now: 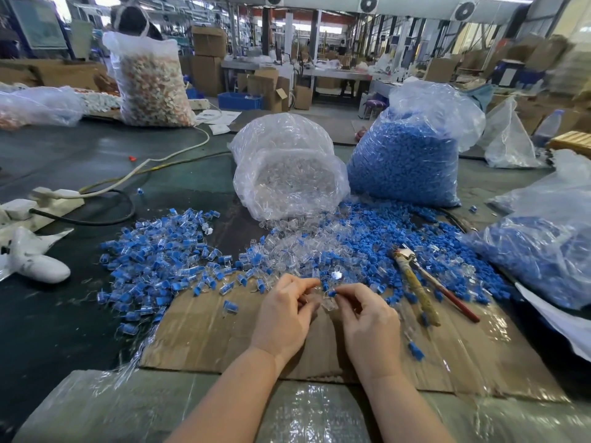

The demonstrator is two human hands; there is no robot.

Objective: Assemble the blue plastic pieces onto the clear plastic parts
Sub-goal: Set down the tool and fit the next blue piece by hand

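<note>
Head view: we see both hands meeting over the far edge of the cardboard sheet (224,334), near its middle. Right hand (367,318) pinches a small blue plastic piece (332,293) between thumb and forefinger, fingers curled tight on it. Left hand (284,314) has fingers curled around a clear plastic part (327,302); we can't tell exactly which fingers clamp it, blur there. The blue piece sits just above and touching or nearly touching the clear part, at the right hand's fingertips, so the right hand is nearer. We can't tell the clear part's long axis. We judge the next push goes from the right, toward the left hand. Finished blue-and-clear units (166,266) are heaped toward the sheet's far left corner, loose blue pieces (383,238) toward the far right, beside pliers (422,282)
</note>
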